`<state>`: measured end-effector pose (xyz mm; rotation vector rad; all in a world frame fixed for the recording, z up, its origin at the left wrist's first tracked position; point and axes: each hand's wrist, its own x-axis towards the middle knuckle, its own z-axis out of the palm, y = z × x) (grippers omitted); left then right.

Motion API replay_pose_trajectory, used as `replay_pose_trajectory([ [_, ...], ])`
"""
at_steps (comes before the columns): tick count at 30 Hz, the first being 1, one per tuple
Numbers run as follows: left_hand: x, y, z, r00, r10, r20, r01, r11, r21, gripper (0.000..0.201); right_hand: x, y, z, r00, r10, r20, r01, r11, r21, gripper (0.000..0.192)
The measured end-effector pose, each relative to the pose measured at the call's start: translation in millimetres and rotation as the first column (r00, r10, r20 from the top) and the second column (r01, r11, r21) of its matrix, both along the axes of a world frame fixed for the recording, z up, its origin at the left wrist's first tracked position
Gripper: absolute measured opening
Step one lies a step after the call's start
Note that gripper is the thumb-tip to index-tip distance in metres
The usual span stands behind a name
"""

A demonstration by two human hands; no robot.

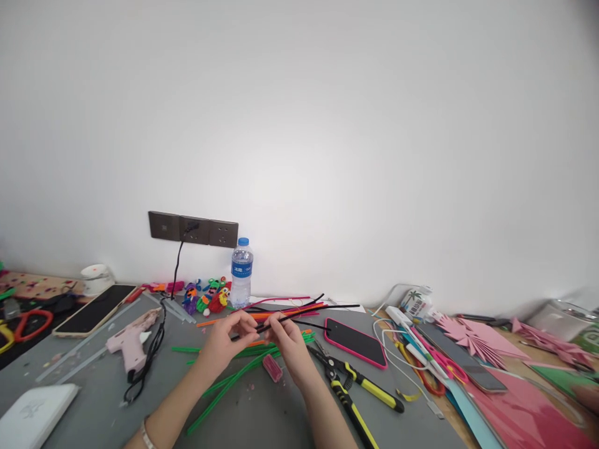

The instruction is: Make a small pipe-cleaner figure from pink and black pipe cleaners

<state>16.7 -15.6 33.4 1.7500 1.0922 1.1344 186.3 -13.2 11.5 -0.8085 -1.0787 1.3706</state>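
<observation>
Black pipe cleaners (327, 307) run between my two hands, their long ends pointing right over the table. My left hand (228, 337) pinches them at their near end, fingers bent round. Just to its right, my right hand (286, 342) is closed on the same black strands with thumb and fingertips. How the strands cross between the fingertips is hard to make out. Beneath my hands lie green pipe cleaners (233, 381) and a small dark pink block (272, 368). Orange and red pipe cleaners (299, 310) lie behind them.
Yellow-and-black pliers (346, 380) and a pink-cased phone (355, 343) lie on the right. A glue gun (128, 346) with a black cord, pipe-cleaner figures (215, 296) and a water bottle (242, 274) stand left and behind. Another person's hand (587, 398) shows at the right edge.
</observation>
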Motion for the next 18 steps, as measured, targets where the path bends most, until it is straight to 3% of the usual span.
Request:
replay_pose_trajectory([
  [7,-0.5,-2.5,5.1,0.998,-0.049,0.048,0.049,0.999,-0.001,0.021,-2.0,0.7,-0.4,0.998,0.066,-0.025,-0.065,0.998,0.010,0.035],
  [13,2.9,-11.7,9.7,0.979,-0.203,-0.009,0.202,0.977,-0.073,0.029,-5.2,-4.9,4.5,0.994,0.105,-0.007,-0.105,0.994,-0.016,0.037],
  [16,5.3,-13.5,8.9,0.958,-0.284,-0.041,0.279,0.955,-0.106,0.026,-4.4,-5.4,5.0,0.991,0.129,0.046,-0.129,0.992,-0.012,0.035],
  [18,5.6,-11.2,6.9,0.964,-0.264,-0.026,0.260,0.960,-0.102,0.021,-2.2,-3.7,4.1,0.993,0.098,0.071,-0.098,0.995,0.005,0.033],
])
